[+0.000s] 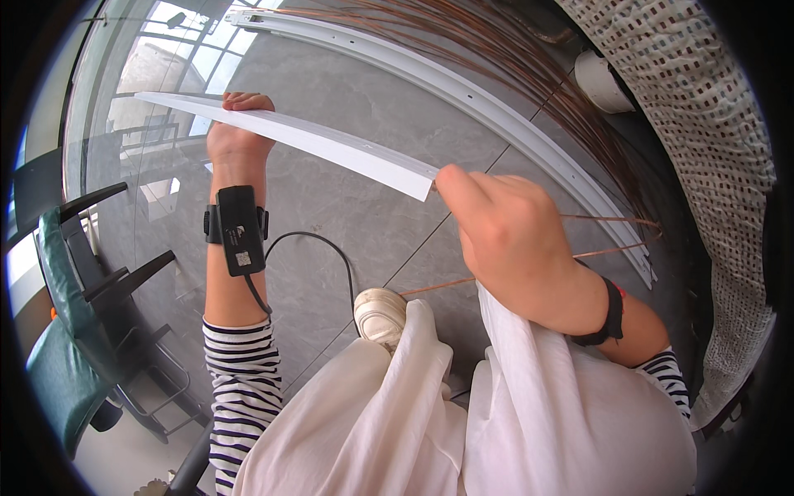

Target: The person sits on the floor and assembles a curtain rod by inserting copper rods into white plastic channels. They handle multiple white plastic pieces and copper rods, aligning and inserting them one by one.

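Trousers, pale and loose, lie on the near side of the white strip; from my distant post I see the right hand curled tight at the strip's right end; it seems to pinch that end, though its fingertips are hidden from me; the left hand wraps the strip part-way in from its left end, fingers folded over the upper edge; the strip itself is held aslant between the two, above the tiled floor; I judge the step in hand to be steadying it two-handed; any next move, as I read it, calls for both hands travelling together, lest it flex or twist; beyond the strip lie long white rails, and past those, a bundle of coppery rods.
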### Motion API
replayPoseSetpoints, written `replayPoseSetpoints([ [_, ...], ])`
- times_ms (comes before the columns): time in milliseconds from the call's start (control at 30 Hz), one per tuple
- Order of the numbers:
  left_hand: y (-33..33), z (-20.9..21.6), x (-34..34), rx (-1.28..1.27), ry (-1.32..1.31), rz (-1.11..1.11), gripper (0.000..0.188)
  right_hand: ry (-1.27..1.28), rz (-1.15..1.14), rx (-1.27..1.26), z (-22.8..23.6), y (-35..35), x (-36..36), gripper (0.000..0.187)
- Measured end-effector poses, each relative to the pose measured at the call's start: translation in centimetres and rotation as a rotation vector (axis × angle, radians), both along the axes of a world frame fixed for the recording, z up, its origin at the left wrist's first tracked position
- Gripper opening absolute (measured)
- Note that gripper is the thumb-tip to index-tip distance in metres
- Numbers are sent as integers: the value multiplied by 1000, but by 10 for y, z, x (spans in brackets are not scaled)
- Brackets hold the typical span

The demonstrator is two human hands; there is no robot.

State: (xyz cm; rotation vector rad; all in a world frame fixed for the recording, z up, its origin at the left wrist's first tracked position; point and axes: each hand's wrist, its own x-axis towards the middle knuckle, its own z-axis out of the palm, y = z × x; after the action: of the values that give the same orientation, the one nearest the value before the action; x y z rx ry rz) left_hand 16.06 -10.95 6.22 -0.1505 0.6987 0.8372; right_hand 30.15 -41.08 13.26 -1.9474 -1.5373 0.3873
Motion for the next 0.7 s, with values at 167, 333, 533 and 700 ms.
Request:
replayPoseSetpoints([
  [167,-4,4,9,-46,58,18,33,13,-67,-126,-1,-1,7,10],
  [333,5,-4,2,-62,55,17,33,-20,-55,-190,2,-4,17,11],
  [533,1,-2,5,-40,74,9,34,-19,-70,-194,-3,-4,21,10],
  [700,6,-4,1,-39,52,0,35,7,-62,-139,3,-5,22,11],
])
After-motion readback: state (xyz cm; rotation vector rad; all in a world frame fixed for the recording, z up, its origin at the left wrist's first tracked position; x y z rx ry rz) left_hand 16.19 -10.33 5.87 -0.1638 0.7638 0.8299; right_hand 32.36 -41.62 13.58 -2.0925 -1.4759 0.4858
